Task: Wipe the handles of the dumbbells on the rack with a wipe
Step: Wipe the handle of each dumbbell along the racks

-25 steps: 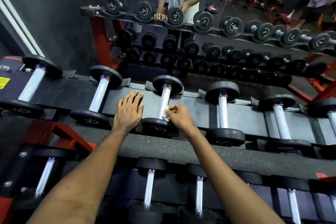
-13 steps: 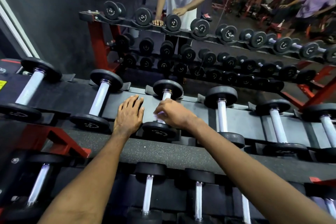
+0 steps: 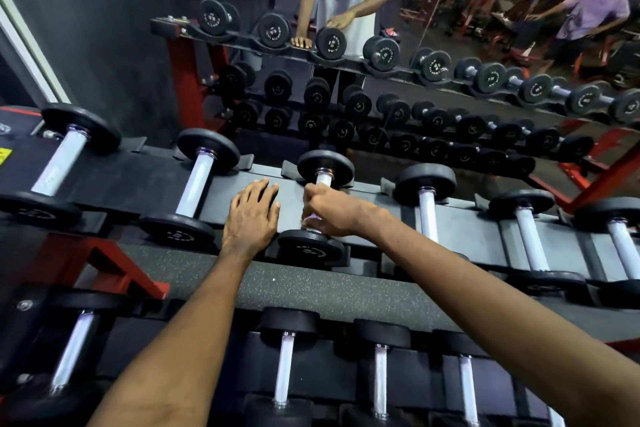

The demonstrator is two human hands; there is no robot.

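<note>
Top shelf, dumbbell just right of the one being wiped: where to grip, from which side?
Take the pale handle mid-span, from above, fingers wrapping across it. It lies cradled, running away from the person, exposed on top; the black far head is too wide to grasp and the right forearm mostly hides the near one.

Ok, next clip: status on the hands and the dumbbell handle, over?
Left hand open, flat on the rack shelf. Right hand curled round the third dumbbell's handle; wipe hidden in its grip. Nothing blocks the next dumbbell on the right.
</note>
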